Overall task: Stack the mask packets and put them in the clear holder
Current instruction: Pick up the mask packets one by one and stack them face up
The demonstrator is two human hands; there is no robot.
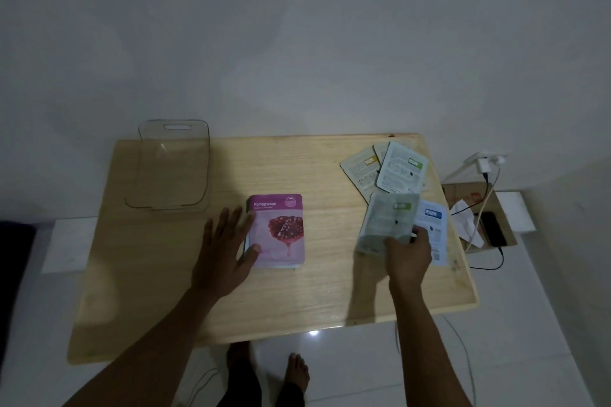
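Observation:
A small stack of mask packets with a pink pomegranate packet (281,235) on top lies mid-table. My left hand (224,251) rests flat against its left edge, fingers spread, thumb on the packet. My right hand (408,254) pinches the lower edge of a blurred grey-green packet (386,225) lifted off the table. Under it lies a white packet with a blue label (431,225). More pale packets (401,168) lie fanned at the back right. The clear holder (172,165) stands empty at the back left corner.
The wooden table (198,291) stands against a white wall. Right of it an open cardboard box (463,195) holds a dark phone (492,231), tissue and charger cables running to a wall plug (486,163). My bare feet (297,370) show below the front edge.

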